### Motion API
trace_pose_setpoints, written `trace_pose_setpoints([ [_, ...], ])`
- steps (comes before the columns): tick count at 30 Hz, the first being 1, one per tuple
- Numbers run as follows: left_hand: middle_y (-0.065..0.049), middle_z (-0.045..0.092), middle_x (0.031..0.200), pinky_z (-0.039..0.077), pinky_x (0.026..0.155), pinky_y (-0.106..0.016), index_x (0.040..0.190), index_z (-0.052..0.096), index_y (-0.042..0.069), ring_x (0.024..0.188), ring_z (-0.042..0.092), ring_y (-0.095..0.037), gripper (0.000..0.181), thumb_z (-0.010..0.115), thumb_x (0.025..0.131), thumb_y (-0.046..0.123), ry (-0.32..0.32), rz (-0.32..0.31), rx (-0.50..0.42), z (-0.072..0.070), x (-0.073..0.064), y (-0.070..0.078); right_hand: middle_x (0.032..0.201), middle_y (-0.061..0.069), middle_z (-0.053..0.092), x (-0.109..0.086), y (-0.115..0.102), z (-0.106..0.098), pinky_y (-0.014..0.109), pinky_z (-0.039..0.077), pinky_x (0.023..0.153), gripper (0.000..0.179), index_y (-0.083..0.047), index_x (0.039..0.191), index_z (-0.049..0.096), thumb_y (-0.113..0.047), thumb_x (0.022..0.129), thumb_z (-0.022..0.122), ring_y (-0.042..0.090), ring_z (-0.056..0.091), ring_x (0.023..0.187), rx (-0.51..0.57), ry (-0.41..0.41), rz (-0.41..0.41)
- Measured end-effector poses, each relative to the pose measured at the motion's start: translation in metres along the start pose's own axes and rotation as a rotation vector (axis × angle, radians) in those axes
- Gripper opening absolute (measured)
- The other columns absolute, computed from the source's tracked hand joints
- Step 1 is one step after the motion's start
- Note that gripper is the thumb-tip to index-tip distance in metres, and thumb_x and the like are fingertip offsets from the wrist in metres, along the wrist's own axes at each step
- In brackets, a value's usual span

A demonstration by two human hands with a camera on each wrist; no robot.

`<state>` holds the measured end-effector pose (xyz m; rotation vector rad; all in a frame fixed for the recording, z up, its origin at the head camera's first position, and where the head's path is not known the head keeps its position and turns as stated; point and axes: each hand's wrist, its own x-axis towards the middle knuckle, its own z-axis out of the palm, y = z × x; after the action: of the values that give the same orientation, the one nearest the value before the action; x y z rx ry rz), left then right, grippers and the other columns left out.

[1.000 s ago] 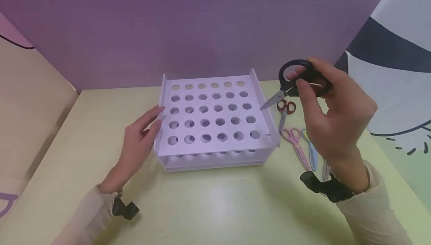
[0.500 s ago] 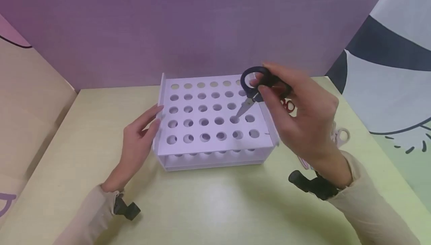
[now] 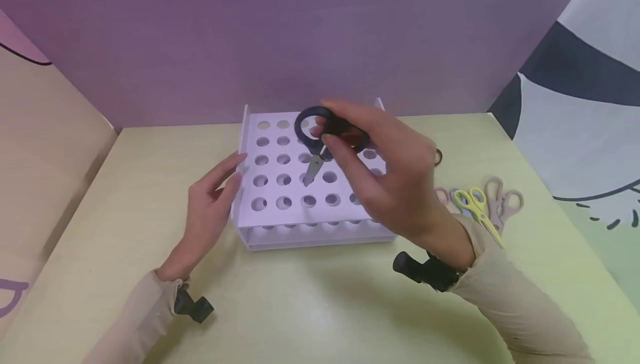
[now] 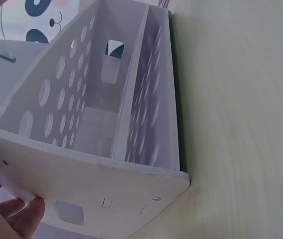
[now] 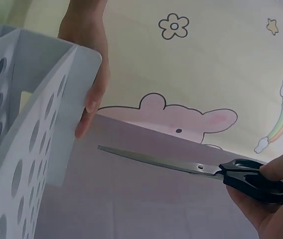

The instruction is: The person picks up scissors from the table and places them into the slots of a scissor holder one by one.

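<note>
My right hand point(image 3: 400, 178) holds a pair of scissors point(image 3: 313, 170) by its black handles, thumb and fingers closed round them. The blades point down over the upper face of a white holed rack point(image 3: 271, 217); in the right wrist view the scissors point(image 5: 169, 164) are apart from the rack, their blades together. My left hand point(image 3: 210, 200) rests against the rack's left side panel. In the left wrist view its fingertips point(image 4: 29, 215) touch the outer face of that panel. The right hand hides part of the rack's right side.
Right of the rack lie yellow scissors point(image 3: 472, 204), mauve scissors point(image 3: 495, 203) and parts of pink and blue ones. A dark red handle point(image 3: 438, 156) shows behind the right hand. A purple wall point(image 3: 200, 47) stands behind the pale table point(image 3: 300, 308).
The right hand has carried the scissors leftward from the rack's right edge to over its middle. More of the scissors on the table show now. The left hand has stayed at the rack's side.
</note>
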<state>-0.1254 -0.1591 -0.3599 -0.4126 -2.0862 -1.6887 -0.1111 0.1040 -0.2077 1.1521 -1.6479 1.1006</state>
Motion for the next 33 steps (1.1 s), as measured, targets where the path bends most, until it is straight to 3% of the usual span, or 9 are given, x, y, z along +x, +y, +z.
trace_pose_setpoints([
  [11,-0.004,0.061,0.138,0.053,0.089,-0.019,0.133,0.065,0.010,0.127,0.057,-0.019,0.034,0.056,0.100,0.008,0.030,0.016,0.099,-0.001,-0.002,0.002,0.105,0.019,0.071,0.001,-0.003,0.040,0.021,0.057,0.077,0.031,0.013,0.117,0.064,0.004,0.088,0.070,0.017,0.070,0.090,0.105,-0.149,0.002],
  [19,0.000,0.067,0.129,0.056,0.079,-0.019,0.130,0.067,0.014,0.120,0.062,-0.020,0.033,0.056,0.100,0.011,0.016,0.081,0.264,-0.006,0.001,0.004,0.106,0.019,0.071,-0.006,-0.001,0.066,0.018,0.055,0.082,0.032,0.012,0.119,0.064,0.005,0.088,0.070,0.018,0.069,0.093,0.171,-0.189,0.033],
  [25,0.003,0.067,0.128,0.057,0.077,-0.019,0.131,0.067,0.015,0.119,0.063,-0.019,0.034,0.056,0.099,0.012,0.030,0.084,0.269,-0.005,0.001,0.002,0.106,0.018,0.072,-0.015,0.007,0.078,0.017,0.055,0.082,0.031,0.011,0.118,0.064,0.005,0.089,0.069,0.017,0.070,0.093,0.180,-0.206,0.049],
  [33,-0.007,0.069,0.124,0.056,0.075,-0.017,0.130,0.067,0.011,0.115,0.065,-0.026,0.033,0.058,0.098,0.008,0.061,0.125,0.240,-0.004,0.000,0.000,0.107,0.016,0.072,-0.034,0.017,0.085,0.015,0.054,0.079,0.030,0.010,0.120,0.064,0.004,0.090,0.067,0.015,0.068,0.089,0.182,-0.275,0.111],
])
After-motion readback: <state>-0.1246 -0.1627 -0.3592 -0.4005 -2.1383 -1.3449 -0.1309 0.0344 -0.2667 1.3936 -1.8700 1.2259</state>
